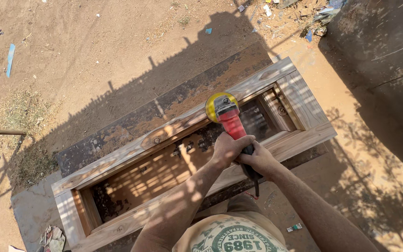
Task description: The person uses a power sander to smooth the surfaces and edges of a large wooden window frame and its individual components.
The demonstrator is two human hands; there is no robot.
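Note:
A red angle grinder (pixel 230 122) with a yellow sanding disc (pixel 216 102) rests its disc on the far rail of a long rectangular wooden frame (pixel 131 148). My left hand (pixel 228 148) wraps around the grinder's red body from the left. Just behind it, my right hand (pixel 259 158) grips the dark rear handle, where a black cable hangs down. The frame lies flat on a dark, dusty workbench (pixel 117 133) and runs diagonally from lower left to upper right.
Sandy ground surrounds the bench, with scattered litter at the top right (pixel 320 16) and a blue strip (pixel 10 58) at the far left. A crumpled rag (pixel 54 239) lies by the frame's lower-left corner. Leafy shadows fall across the frame and my arms.

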